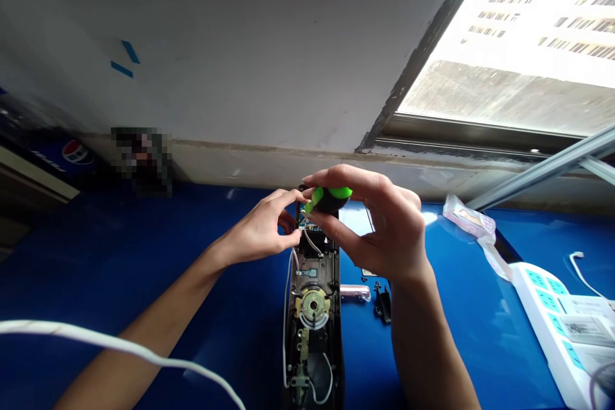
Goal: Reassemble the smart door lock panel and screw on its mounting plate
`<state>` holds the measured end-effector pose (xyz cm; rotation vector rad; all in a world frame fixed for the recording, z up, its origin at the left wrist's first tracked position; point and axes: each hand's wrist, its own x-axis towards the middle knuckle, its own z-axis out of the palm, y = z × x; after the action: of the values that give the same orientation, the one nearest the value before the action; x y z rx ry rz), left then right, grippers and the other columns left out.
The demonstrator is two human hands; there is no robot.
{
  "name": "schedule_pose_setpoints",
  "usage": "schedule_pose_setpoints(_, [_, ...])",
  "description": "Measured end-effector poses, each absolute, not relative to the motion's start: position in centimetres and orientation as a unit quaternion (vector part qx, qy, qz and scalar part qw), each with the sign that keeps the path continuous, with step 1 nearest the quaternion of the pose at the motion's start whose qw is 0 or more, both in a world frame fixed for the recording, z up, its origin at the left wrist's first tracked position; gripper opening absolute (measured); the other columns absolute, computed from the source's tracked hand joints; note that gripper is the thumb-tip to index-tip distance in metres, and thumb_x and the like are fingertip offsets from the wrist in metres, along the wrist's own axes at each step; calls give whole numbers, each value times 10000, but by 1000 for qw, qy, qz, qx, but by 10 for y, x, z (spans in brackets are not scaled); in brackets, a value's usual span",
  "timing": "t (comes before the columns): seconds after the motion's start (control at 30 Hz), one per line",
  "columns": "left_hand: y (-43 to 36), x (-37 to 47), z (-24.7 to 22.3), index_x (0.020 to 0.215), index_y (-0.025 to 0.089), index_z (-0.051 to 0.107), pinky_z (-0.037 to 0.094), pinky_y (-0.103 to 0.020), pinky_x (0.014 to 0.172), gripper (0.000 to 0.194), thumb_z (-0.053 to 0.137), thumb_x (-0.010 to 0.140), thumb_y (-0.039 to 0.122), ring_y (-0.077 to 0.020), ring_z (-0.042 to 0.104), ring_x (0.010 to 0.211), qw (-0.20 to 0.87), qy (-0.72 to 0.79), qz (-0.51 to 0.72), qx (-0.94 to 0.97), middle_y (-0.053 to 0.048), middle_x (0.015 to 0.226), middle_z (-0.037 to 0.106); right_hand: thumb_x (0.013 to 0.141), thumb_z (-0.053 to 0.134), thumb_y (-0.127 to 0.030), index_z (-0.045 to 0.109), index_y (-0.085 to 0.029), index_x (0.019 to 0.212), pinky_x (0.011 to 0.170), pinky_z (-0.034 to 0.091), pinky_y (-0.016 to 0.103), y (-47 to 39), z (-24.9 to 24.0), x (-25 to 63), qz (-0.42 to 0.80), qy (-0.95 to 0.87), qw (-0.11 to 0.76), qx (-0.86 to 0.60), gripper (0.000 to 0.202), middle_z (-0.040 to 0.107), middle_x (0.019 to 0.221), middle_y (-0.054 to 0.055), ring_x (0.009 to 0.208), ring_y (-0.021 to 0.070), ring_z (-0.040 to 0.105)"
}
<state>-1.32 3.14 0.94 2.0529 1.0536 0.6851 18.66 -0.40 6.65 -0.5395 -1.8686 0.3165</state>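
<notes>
An opened black device [314, 307] stretches from the middle toward the lower edge of the view, with wires, a round metal part [314, 306] and a circuit board [310, 227] at its far end. My left hand [262, 227] holds the device's far left edge, thumb and fingers beside the board. Closed around a green and black screwdriver [331, 198], my right hand [379, 221] is over the far end of the device. The screwdriver's tip cannot be made out.
Right of the device lie a pink cylinder [355, 293] and small black parts [383, 304] on the blue table [230, 333]. A white power strip [552, 327] and plastic packet [468, 218] are farther right. A white cable [120, 347] crosses the lower left.
</notes>
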Motion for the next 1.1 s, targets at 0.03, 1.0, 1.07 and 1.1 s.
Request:
schedule_pose_setpoints(0.03, [31, -13, 9, 1210, 247, 631, 623, -366, 830, 410, 682, 805, 208, -246, 703, 980, 349, 409, 265, 800, -61, 1180, 661, 887, 714, -59, 639, -313, 1366, 899, 683, 342, -4, 67, 187, 133, -792, 548, -232, 547, 784, 1189, 2, 1049, 200, 784])
schedule_pose_setpoints(1.0, [7, -9, 17, 1471, 287, 529, 336, -603, 1262, 549, 627, 932, 253, -372, 245, 1594, 150, 410, 217, 873, -137, 1696, 296, 822, 757, -139, 630, -261, 1384, 763, 652, 343, -14, 97, 231, 85, -803, 493, -325, 589, 781, 1109, 18, 931, 192, 748])
schedule_pose_setpoints(1.07, [3, -5, 18, 1428, 270, 574, 333, -607, 1265, 512, 630, 921, 222, -374, 205, 1603, 122, 389, 226, 885, -127, 1691, 312, 826, 756, -172, 651, -251, 1360, 714, 628, 310, -15, 95, 237, 70, -812, 465, -345, 549, 783, 1056, 4, 829, 153, 718])
schedule_pose_setpoints(1.1, [1, -4, 19, 1417, 267, 586, 338, -608, 1263, 498, 628, 923, 215, -374, 189, 1607, 117, 379, 225, 890, -122, 1687, 323, 829, 755, -187, 662, -248, 1348, 687, 617, 298, -17, 93, 240, 64, -813, 455, -357, 531, 781, 1018, -3, 769, 134, 691])
